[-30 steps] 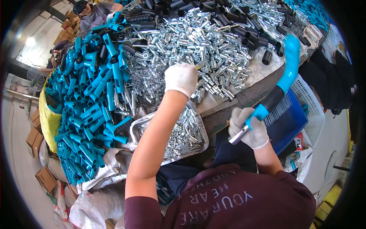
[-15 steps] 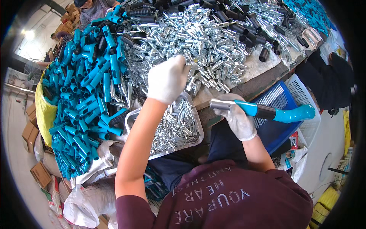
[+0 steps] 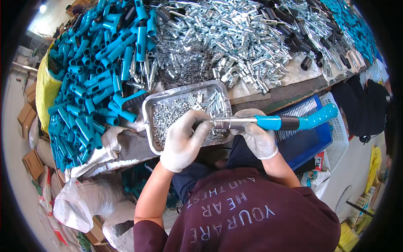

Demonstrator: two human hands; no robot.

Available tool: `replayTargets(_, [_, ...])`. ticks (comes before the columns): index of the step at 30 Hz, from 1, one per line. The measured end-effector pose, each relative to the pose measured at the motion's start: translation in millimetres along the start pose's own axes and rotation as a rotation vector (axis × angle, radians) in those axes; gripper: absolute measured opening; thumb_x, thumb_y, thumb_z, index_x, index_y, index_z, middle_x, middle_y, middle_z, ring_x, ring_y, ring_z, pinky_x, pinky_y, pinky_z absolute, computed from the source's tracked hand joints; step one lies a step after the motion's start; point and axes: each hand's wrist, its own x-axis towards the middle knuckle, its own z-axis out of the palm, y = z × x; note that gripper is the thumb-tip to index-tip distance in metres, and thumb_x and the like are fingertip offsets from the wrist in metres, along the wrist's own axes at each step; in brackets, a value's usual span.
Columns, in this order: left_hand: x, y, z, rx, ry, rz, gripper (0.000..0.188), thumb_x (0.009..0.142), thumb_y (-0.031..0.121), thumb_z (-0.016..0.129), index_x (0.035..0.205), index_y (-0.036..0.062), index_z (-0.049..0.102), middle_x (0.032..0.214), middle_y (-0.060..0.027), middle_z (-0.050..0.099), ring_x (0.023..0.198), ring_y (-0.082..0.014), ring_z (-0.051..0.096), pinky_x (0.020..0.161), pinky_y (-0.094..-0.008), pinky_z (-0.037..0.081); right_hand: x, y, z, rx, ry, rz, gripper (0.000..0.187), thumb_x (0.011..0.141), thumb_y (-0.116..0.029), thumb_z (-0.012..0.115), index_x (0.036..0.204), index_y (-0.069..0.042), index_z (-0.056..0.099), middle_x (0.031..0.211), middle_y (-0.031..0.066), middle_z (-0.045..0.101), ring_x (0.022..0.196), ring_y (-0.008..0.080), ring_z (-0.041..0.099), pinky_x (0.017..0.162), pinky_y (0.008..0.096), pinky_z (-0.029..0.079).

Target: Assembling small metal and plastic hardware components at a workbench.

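In white gloves, both my hands meet over the near edge of the bench. My right hand (image 3: 259, 140) is wrapped round a teal-handled tool (image 3: 268, 122), which lies nearly level. The tool has a silver metal tube at its left end, a black band and a curved teal grip pointing right. My left hand (image 3: 183, 143) pinches a small ribbed metal piece (image 3: 216, 123), maybe a spring, at the tube's left end; how far it sits inside cannot be told. Just behind my left hand is a metal tray (image 3: 147, 115) of small silver pins and sleeves.
Teal handles (image 3: 86, 94) are heaped at the left, with dark thin springs (image 3: 180, 63) beside them. Silver metal fittings (image 3: 252, 46) pile up at the back middle. To the right, a blue bin (image 3: 304, 147) with a row of metal rods stands by a white basket (image 3: 338, 134).
My left hand has come back from the metal pile to the tool's tube end, bringing a small metal piece. My right hand has shifted slightly left with the tool. The view has shifted.
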Motion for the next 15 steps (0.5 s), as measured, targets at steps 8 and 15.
replayTargets(8, [-7.9, 17.3, -24.9, -0.206, -0.364, -0.500, 0.032, 0.101, 0.030, 0.048, 0.093, -0.0001, 0.058, 0.058, -0.0013, 0.050, 0.049, -0.0072, 0.050, 0.046, -0.0248, 0.037, 1.7, -0.4, 15.7, -0.073, -0.090, 0.096, 0.039, 0.085, -0.013, 0.073, 0.115, 0.007, 0.061, 0.106, 0.0145, 0.069, 0.093, 0.0205, 0.067, 0.083, 0.0322, 0.054])
replayTargets(15, [-16.0, 2.9, -22.9, 0.335, -0.010, 0.455, 0.025, 0.086, 0.012, 0.069, 0.108, 0.0015, 0.062, 0.086, -0.0092, 0.068, 0.074, -0.0192, 0.067, 0.066, -0.0308, 0.052, -0.1, -9.0, 37.5, 0.022, -0.091, 0.106, 0.038, 0.087, -0.012, 0.070, 0.117, 0.008, 0.058, 0.106, 0.0190, 0.068, 0.092, 0.0238, 0.069, 0.082, 0.0348, 0.057])
